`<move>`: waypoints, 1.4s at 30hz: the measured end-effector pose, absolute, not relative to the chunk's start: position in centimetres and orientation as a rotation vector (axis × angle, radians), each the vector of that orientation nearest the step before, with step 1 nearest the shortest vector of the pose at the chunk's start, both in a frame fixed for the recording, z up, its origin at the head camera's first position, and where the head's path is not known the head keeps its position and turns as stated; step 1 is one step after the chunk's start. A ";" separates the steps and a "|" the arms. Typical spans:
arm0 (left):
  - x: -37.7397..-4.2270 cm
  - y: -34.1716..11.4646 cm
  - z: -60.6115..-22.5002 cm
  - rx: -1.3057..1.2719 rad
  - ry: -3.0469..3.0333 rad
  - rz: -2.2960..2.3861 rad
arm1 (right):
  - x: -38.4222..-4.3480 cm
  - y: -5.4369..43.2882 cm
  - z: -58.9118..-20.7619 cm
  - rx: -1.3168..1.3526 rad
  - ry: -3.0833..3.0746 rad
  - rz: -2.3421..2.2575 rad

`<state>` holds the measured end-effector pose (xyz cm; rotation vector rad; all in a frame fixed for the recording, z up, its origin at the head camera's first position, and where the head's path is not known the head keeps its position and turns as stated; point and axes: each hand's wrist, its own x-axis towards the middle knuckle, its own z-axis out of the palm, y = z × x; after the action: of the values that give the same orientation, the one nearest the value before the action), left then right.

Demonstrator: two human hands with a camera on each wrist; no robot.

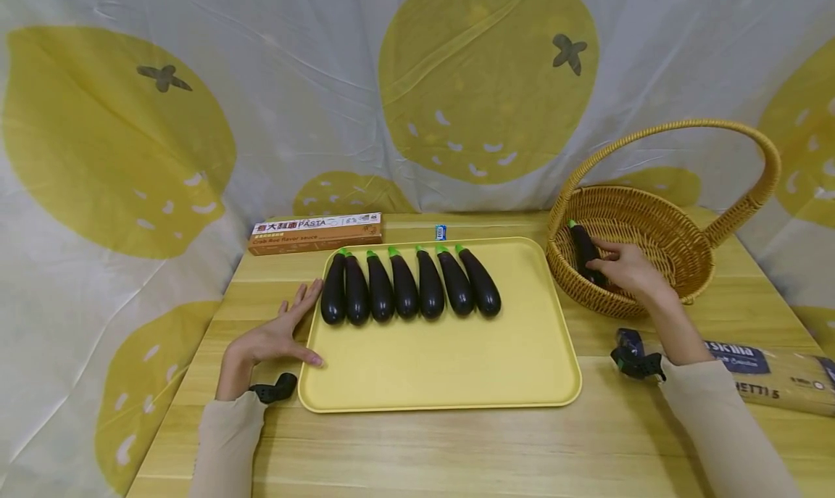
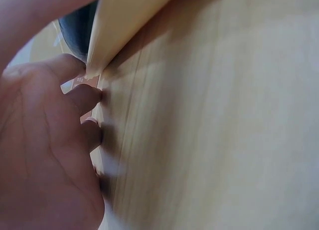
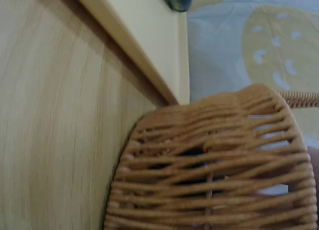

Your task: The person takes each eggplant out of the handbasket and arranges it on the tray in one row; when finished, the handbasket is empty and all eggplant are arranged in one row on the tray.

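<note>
My right hand (image 1: pixel 628 267) reaches into the wicker basket (image 1: pixel 678 284) and holds an eggplant (image 1: pixel 584 248) with thumb and fingers, its green stem end pointing away. In the right wrist view, the basket's woven side (image 3: pixel 214 165) hides most of the hand. Several more dark eggplants (image 1: pixel 405 288) lie side by side in a row along the far left part of the yellow tray (image 1: pixel 443 375). My left hand (image 1: pixel 277 335) rests at the tray's left edge, fingers spread and thumb over the rim. The left wrist view shows its fingertips beside the tray wall (image 2: pixel 112 30).
Behind the tray's left corner lies a pasta box (image 1: pixel 315 234). A small blue packet (image 1: pixel 441 232) sits just beyond the far rim. At right, a spaghetti bag (image 1: pixel 776 375) lies partly under the right forearm. The basket's tall handle (image 1: pixel 685 125) arches above it. A lemon-print cloth (image 1: pixel 293 106) hangs behind.
</note>
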<state>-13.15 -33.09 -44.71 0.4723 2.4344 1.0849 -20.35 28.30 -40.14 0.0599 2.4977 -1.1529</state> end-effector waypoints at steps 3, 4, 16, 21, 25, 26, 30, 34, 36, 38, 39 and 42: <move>-13.2 -33.1 -44.7 0.472 2.432 1.090 | -20.3 28.7 -40.2 0.058 2.524 -1.113; -13.2 -33.2 -44.8 0.474 2.433 1.092 | -20.3 28.8 -40.2 0.039 2.544 -1.082; -13.2 -33.1 -44.9 0.481 2.421 1.108 | -20.5 29.1 -40.6 -0.047 2.646 -0.962; -13.3 -33.1 -44.8 0.486 2.425 1.098 | -20.0 30.0 -39.9 -0.049 2.614 -0.958; -13.2 -33.1 -44.8 0.481 2.424 1.098 | -19.7 30.8 -39.5 -0.061 2.587 -1.003; -13.2 -33.1 -44.8 0.479 2.424 1.099 | -19.6 31.0 -39.4 -0.060 2.590 -1.014; -13.1 -33.1 -44.8 0.480 2.426 1.098 | -19.2 31.5 -38.7 -0.050 2.591 -1.062; -13.1 -33.1 -44.8 0.482 2.427 1.097 | -18.4 31.9 -37.3 -0.034 2.564 -1.101; -13.2 -33.1 -44.8 0.483 2.429 1.095 | -18.0 32.0 -36.6 -0.042 2.560 -1.120; -13.2 -33.1 -44.8 0.487 2.433 1.092 | -17.4 32.0 -36.0 -0.055 2.557 -1.138; -13.1 -33.1 -44.8 0.490 2.434 1.093 | -17.1 32.1 -35.8 -0.064 2.562 -1.140; -13.1 -33.1 -44.8 0.493 2.439 1.099 | -16.0 32.1 -35.1 -0.094 2.569 -1.143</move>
<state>-13.07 -33.12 -44.82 0.4931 2.4385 1.0993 -16.01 32.11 -35.14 -0.0939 2.5694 -1.1433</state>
